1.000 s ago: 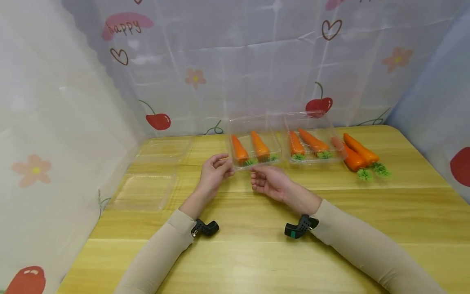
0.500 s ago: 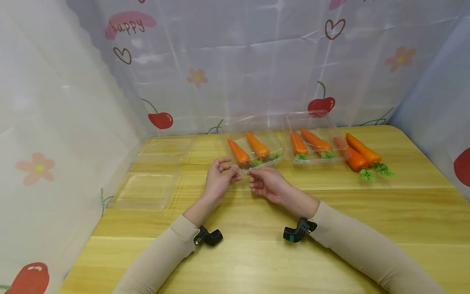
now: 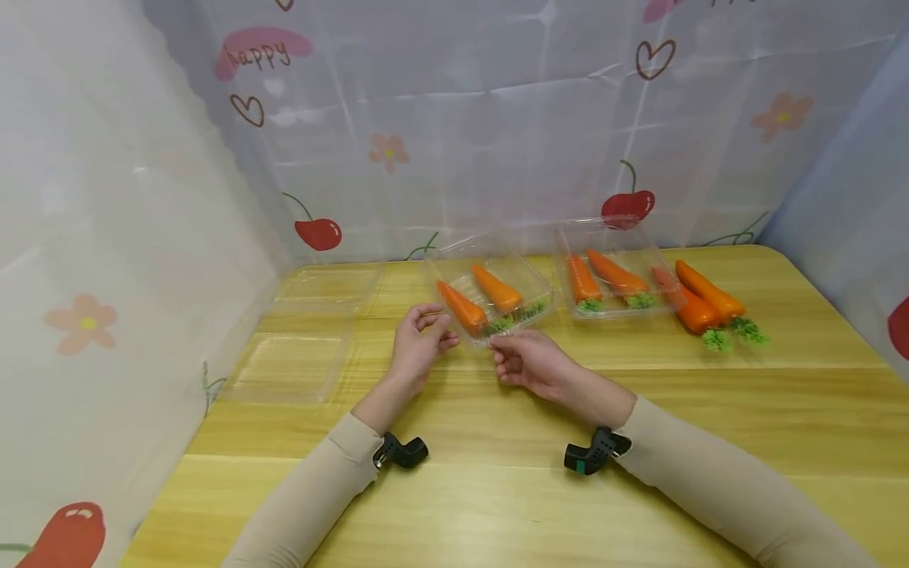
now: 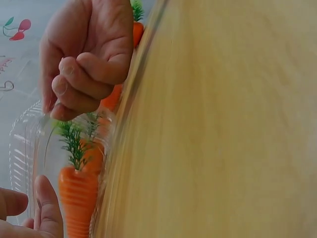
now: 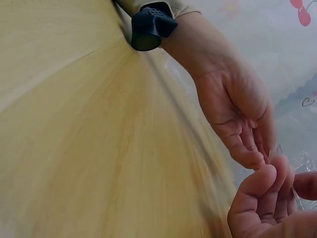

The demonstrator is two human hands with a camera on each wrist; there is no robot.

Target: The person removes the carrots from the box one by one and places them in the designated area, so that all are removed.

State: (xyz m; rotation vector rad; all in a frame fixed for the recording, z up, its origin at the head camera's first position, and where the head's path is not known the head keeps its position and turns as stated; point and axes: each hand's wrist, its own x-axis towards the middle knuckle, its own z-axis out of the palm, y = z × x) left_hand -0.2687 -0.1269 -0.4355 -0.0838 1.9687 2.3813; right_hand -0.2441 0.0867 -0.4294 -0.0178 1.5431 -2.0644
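A clear plastic clamshell box [image 3: 542, 293] stands turned at an angle near the back of the table. In it lie two orange carrots with green tops, the left carrot [image 3: 461, 308] and the right carrot [image 3: 497, 289]. My right hand [image 3: 533, 364] pinches the box's near corner between thumb and forefinger, the other fingers curled in. Beside the box's left side is my left hand [image 3: 419, 343], fingers loosely bent. In the left wrist view, thumb and forefinger of the left hand [image 4: 29, 213] stand apart close to the clear wall.
A second clear box [image 3: 639, 256] holding two carrots stands to the right. Past it lie two loose carrots [image 3: 703, 292]. An opened clear container [image 3: 291, 367] sits at the left, its other half [image 3: 330, 284] behind. A printed curtain [image 3: 483, 150] hangs at the table's back edge.
The box has turned, its near-left corner swinging toward me and the carrots slanting with it. My right hand has moved with that corner; my left hand now sits slightly off the box.
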